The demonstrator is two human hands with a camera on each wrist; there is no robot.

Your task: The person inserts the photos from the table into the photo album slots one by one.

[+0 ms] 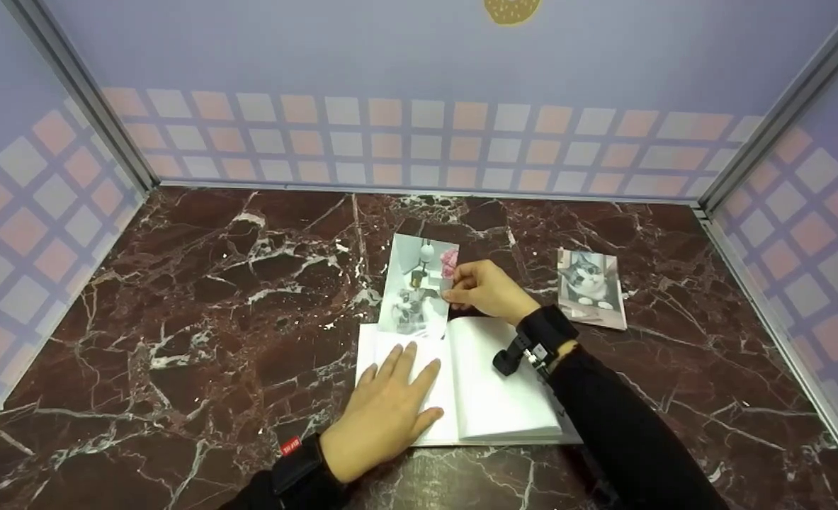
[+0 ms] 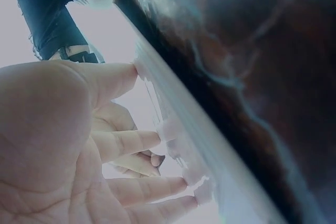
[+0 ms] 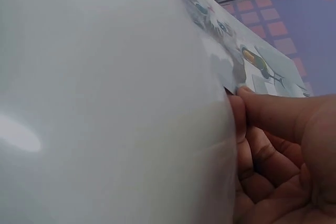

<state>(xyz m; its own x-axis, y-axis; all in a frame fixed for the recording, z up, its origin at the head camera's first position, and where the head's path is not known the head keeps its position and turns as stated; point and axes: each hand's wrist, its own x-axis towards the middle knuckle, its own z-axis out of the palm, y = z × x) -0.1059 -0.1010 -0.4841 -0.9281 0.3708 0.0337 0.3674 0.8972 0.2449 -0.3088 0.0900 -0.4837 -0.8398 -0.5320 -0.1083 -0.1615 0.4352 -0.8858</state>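
Observation:
A white album (image 1: 507, 393) with glossy, sleeve-like pages lies spread on the table. A picture card (image 1: 408, 283) showing a cat, a lamp and pink flowers sticks out past the top of its left page; its lower end overlaps that page. My right hand (image 1: 493, 290) pinches the card's right edge between thumb and fingers. Up close in the right wrist view, the thumb (image 3: 268, 109) presses on the card (image 3: 270, 64) beside a glossy page. My left hand (image 1: 383, 418) rests on the left page, fingers spread, tips just below the card; the left wrist view shows its palm (image 2: 47, 135).
To the right of the album lies a small pile of cards (image 1: 592, 287), a grey and white cat on top. The dark red marbled table (image 1: 199, 319) is bounded by pale purple panels (image 1: 419, 64) with pink and white squares at the back and both sides.

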